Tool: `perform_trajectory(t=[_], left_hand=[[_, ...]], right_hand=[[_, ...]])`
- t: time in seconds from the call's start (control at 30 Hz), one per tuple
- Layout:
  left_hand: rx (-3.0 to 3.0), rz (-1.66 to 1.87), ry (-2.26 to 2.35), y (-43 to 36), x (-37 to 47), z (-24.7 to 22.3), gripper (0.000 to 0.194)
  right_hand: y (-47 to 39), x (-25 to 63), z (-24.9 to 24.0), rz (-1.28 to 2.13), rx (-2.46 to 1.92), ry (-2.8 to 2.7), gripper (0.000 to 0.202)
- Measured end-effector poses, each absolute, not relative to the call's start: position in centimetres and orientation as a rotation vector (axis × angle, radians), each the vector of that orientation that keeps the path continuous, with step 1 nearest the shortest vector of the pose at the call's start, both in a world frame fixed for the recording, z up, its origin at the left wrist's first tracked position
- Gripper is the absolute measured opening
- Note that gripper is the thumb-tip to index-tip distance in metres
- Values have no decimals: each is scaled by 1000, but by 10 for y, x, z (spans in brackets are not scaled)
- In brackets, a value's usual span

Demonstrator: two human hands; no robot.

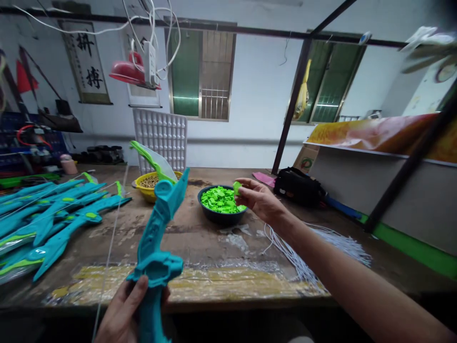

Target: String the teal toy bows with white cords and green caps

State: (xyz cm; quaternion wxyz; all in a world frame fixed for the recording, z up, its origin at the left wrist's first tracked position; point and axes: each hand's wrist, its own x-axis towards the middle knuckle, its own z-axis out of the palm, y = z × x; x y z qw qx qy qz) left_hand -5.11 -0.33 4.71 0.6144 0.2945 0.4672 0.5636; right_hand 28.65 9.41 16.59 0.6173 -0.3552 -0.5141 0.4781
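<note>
My left hand (pixel 123 309) is wrapped around a teal plastic toy bow (pixel 152 252), held upright near the table's front edge. A green limb with a clear part (pixel 157 164) rises from its top, and a thin white string (pixel 113 238) runs down on its left. Over the rim of a dark bowl (pixel 223 217), my right hand (pixel 255 195) pinches a small bright green plastic piece (pixel 237 187) between thumb and fingers. Many similar green pieces (pixel 220 199) fill the bowl. The lower end of the bow is cut off by the frame.
Several teal bows (pixel 60 214) lie piled at the left. A yellow basin (pixel 146 190) of small brass-coloured parts stands behind the held bow. White cords (pixel 335 243) are spread at the right, near a black bag (pixel 299 186). A red lamp (pixel 130 71) hangs above.
</note>
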Motion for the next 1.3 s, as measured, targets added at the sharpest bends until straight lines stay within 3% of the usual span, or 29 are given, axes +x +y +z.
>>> perform_trajectory(t=[0.2, 0.4, 0.63, 0.97, 1.13, 1.23, 1.3], left_hand=[[744, 1342, 811, -7, -1, 78, 65], [1022, 1219, 845, -28, 10, 53, 69], [1034, 1199, 782, -44, 19, 48, 62], [1033, 1256, 795, -51, 35, 49, 50], [1126, 1245, 863, -46, 32, 47, 49], [1137, 1233, 891, -40, 29, 43, 48], [1136, 1272, 911, -40, 26, 42, 46]], right_hand=[[21, 233, 161, 1204, -746, -1396, 45], [-39, 209, 158, 811, -1030, -2010, 5], [-47, 196, 136, 473, -1124, -2187, 15], [-50, 196, 118, 362, -1081, -2082, 24], [-50, 196, 107, 363, -1139, -1916, 17], [-51, 195, 98, 478, -1221, -1787, 50], [-52, 193, 94, 661, -1280, -1728, 55]])
